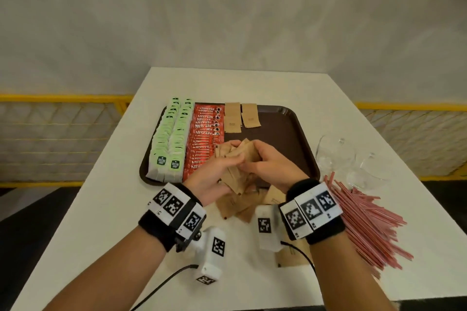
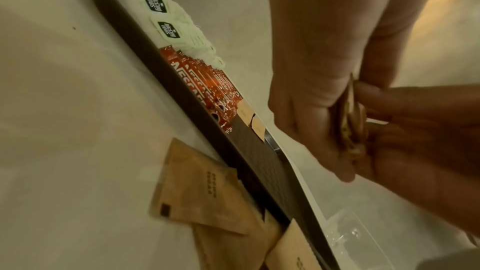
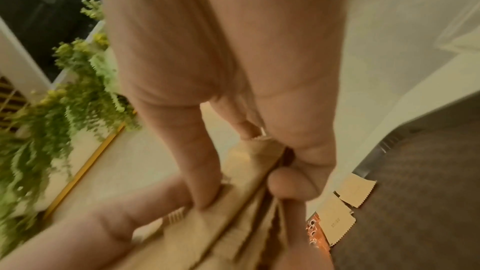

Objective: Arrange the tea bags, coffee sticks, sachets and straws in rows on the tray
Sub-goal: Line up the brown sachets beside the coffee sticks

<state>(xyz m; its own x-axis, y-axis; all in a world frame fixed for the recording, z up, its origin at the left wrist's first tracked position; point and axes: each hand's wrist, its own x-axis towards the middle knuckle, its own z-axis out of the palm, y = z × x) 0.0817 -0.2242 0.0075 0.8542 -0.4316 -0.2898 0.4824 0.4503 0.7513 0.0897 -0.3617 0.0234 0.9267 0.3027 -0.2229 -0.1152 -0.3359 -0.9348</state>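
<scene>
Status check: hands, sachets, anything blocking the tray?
Left hand and right hand both grip a brown sachet stack above the tray. Three sachets laid. Straws off tray. Nothing blocking.

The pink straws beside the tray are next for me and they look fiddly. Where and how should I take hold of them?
The pink straws lie flat in a loose, roughly parallel heap on the white table, right of the brown tray. Probably best to come from above and pinch a small bunch across the mid-length, fingers crosswise to the straws: the middle balances them, while the ends fan apart.
</scene>
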